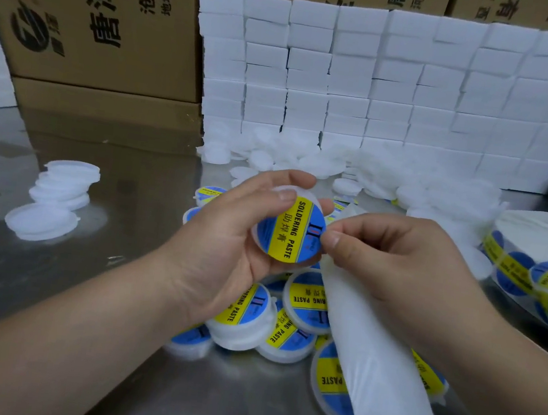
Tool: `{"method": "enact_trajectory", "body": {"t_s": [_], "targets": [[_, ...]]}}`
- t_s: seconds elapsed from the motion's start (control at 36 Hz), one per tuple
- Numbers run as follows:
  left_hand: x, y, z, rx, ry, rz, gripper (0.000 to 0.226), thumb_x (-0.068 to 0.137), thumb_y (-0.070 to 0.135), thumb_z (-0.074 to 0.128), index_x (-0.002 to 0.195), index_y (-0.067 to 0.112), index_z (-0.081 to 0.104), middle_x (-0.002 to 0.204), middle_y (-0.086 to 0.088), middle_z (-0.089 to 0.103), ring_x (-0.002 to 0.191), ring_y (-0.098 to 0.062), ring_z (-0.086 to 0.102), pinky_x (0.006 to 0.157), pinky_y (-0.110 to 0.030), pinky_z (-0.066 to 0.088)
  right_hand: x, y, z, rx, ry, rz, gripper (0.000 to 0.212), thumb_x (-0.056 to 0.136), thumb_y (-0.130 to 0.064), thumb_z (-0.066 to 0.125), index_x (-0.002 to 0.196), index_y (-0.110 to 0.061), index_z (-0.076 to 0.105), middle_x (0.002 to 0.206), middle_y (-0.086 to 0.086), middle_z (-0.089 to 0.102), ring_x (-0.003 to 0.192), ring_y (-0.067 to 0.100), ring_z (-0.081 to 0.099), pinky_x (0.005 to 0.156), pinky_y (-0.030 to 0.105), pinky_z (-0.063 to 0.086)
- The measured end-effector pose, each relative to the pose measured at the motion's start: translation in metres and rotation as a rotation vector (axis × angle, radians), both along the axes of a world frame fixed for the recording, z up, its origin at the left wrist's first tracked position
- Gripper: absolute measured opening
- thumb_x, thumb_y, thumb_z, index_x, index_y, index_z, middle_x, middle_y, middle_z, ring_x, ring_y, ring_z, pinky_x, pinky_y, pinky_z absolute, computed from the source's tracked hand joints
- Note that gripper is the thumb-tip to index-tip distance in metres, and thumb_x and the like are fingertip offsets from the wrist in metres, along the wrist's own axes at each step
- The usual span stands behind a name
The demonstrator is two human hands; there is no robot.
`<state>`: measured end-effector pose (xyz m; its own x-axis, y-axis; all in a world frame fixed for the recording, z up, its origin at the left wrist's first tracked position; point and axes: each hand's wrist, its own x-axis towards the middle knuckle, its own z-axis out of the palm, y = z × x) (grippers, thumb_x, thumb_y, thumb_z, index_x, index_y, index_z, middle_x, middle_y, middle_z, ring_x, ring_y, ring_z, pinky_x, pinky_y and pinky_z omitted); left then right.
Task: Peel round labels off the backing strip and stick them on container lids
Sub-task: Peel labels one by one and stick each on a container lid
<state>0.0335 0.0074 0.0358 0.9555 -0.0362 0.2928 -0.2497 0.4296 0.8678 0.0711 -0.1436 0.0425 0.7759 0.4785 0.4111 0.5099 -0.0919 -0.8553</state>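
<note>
Take the lid [289, 230] in your left hand [227, 236] as the landmark. Your right hand [397, 257] is just right of it, fingertips touching its label's right edge. The backing strip [369, 350] runs from under that hand toward you. Labelled lids [301, 307] lie heaped on the table [49, 283] below and before the lid. Bare lids [56, 198] are stacked well to its left. The label roll [541, 271] lies far right. Behind it, loose lids [306, 159] pile against stacked blocks [384, 83], with cartons [99, 20] behind and left.

White foam blocks [384, 83] stacked; cardboard boxes [92, 19] behind.
</note>
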Motion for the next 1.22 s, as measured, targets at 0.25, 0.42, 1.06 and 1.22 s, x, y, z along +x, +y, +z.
{"method": "enact_trajectory", "body": {"t_s": [0.25,0.42,1.06,1.22], "targets": [[-0.001,-0.004,-0.002,0.109,-0.06,0.068,0.023,0.071,0.006,0.068,0.079,0.028,0.071,0.095,-0.005,0.073,0.08,-0.018,0.07,0.063,-0.029,0.056,0.0,0.0,0.0,-0.014,-0.006,-0.033,0.013,0.071,-0.029,0.059,0.069,-0.037,0.07,0.071,-0.006,0.071,0.058,-0.004,0.056,0.058,0.01,0.043],[-0.001,-0.005,-0.004,0.118,-0.074,0.086,0.021,0.066,0.013,0.065,0.076,0.031,0.071,0.094,-0.003,0.073,0.083,-0.018,0.07,0.065,-0.029,0.056,0.0,0.0,0.0,-0.017,-0.012,-0.04,0.014,0.071,-0.028,0.059,0.068,-0.039,0.069,0.07,-0.007,0.07,0.056,-0.005,0.055,0.055,0.008,0.042],[-0.02,-0.005,0.017,0.217,-0.38,0.569,0.017,0.087,0.019,0.051,0.098,0.032,0.049,0.09,0.007,0.072,0.067,-0.02,0.071,0.053,-0.02,0.052,0.023,-0.006,-0.008,-0.123,-0.042,-0.365,0.027,0.077,-0.032,0.067,0.053,-0.02,0.065,0.045,-0.009,0.054,0.044,-0.002,0.044,0.042,0.015,0.034],[-0.015,-0.014,0.004,0.425,-0.145,0.614,0.012,0.088,0.022,0.053,0.088,0.034,0.054,0.059,0.012,0.063,0.032,-0.01,0.052,0.035,-0.015,0.041,0.009,-0.004,-0.007,-0.082,-0.198,-0.224,0.046,0.074,-0.056,0.051,0.074,-0.01,0.058,0.075,0.013,0.062,0.053,0.005,0.043,0.051,0.016,0.033]]}}
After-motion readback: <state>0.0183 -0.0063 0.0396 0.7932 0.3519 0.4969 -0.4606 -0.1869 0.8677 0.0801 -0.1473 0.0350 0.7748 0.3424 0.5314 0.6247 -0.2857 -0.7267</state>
